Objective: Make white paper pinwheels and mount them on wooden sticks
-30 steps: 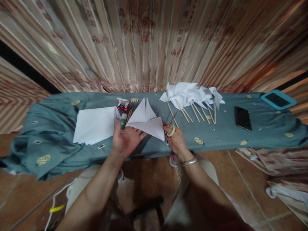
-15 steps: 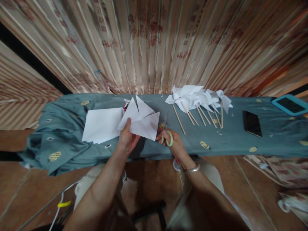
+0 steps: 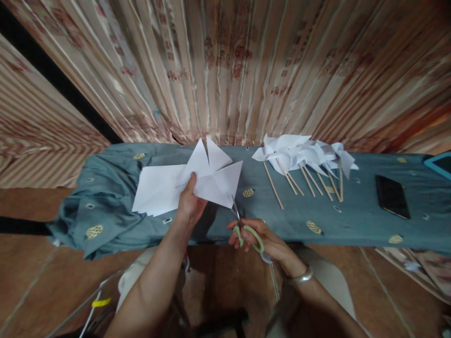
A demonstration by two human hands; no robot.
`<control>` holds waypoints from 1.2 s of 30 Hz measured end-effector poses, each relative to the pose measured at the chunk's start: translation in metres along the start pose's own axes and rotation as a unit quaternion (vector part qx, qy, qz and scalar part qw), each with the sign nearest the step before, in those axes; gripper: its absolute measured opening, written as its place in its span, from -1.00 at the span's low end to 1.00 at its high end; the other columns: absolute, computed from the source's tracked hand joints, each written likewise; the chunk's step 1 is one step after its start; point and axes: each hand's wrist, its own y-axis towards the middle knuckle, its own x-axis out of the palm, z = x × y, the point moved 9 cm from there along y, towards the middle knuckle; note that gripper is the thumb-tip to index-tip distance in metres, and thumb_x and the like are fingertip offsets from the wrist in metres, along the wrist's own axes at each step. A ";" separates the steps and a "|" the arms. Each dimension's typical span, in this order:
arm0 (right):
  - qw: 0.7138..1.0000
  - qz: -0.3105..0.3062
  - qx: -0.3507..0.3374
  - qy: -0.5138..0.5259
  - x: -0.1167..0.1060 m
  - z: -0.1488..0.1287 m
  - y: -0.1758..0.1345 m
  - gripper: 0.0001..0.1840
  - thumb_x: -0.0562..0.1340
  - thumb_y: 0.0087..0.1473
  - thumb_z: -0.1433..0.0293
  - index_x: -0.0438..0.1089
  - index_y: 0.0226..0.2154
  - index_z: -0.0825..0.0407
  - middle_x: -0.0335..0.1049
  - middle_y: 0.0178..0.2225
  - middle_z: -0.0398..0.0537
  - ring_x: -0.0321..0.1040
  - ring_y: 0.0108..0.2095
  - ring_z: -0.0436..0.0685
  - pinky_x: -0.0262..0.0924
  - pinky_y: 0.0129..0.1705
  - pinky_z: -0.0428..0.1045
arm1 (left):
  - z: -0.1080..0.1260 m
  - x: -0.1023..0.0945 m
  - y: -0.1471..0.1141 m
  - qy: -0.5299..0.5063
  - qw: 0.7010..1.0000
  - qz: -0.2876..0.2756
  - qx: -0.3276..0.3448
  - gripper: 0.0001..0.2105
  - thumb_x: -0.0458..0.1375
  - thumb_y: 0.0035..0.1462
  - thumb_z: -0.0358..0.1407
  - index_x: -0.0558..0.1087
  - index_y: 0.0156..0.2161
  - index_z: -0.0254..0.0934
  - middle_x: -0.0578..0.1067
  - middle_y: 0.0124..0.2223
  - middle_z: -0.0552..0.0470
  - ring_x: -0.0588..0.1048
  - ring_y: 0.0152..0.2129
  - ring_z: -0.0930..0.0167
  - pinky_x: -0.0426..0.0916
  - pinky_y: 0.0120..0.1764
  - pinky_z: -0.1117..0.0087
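The left grip (image 3: 189, 204) pinches a slit sheet (image 3: 218, 184) above the worktop (image 3: 348, 227), partly hiding a paper stack (image 3: 158, 188) at left; the right grip (image 3: 269, 239) holds scissors (image 3: 238, 218) near its corner, pinwheels (image 3: 291, 152) and a phone (image 3: 391, 196) farther right.

At the right end of the desk (image 3: 352, 232), the blue tablet (image 3: 440, 164) is cut off. The paper stack (image 3: 157, 190) and the left hand's (image 3: 189, 205) fingers are partly hidden by the cut sheet (image 3: 218, 180).
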 end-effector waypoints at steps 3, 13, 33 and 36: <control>1.000 0.016 0.013 -0.011 -0.001 0.000 0.004 -0.31 0.30 -0.09 -0.12 0.42 -0.16 0.13 0.48 -0.39 0.01 0.36 -0.48 -0.01 0.21 -0.52 -0.13 | -0.003 0.002 0.000 0.018 1.000 -0.009 -0.002 -0.68 0.06 0.27 -0.34 0.42 0.08 -0.42 0.65 -0.21 -0.11 0.60 -0.17 0.31 0.39 0.07 0.32; 0.999 0.034 0.037 -0.020 -0.001 -0.003 0.002 -0.33 0.34 -0.16 -0.12 0.45 -0.23 0.12 0.47 -0.47 -0.04 0.33 -0.52 -0.02 0.16 -0.54 -0.14 | -0.003 0.000 0.003 0.021 0.999 -0.038 0.009 -0.65 0.13 0.21 -0.30 0.43 0.09 -0.38 0.64 -0.18 -0.12 0.59 -0.12 0.25 0.40 0.07 0.27; 0.999 0.024 0.028 -0.009 0.000 -0.004 0.005 -0.44 0.38 -0.17 -0.04 0.49 -0.31 0.10 0.48 -0.51 -0.10 0.34 -0.56 -0.05 0.14 -0.56 -0.17 | -0.004 0.002 0.000 0.021 0.999 -0.025 0.010 -0.73 0.08 0.24 -0.34 0.49 -0.02 -0.40 0.64 -0.15 -0.13 0.55 -0.05 0.24 0.37 0.11 0.23; 0.999 0.026 0.031 -0.001 -0.001 -0.003 0.005 -0.44 0.38 -0.18 -0.04 0.49 -0.32 0.10 0.48 -0.51 -0.10 0.34 -0.56 -0.05 0.14 -0.56 -0.17 | -0.004 0.002 0.001 0.021 0.999 -0.030 0.009 -0.75 0.10 0.22 -0.32 0.51 -0.05 -0.37 0.63 -0.15 -0.13 0.54 -0.03 0.22 0.37 0.10 0.23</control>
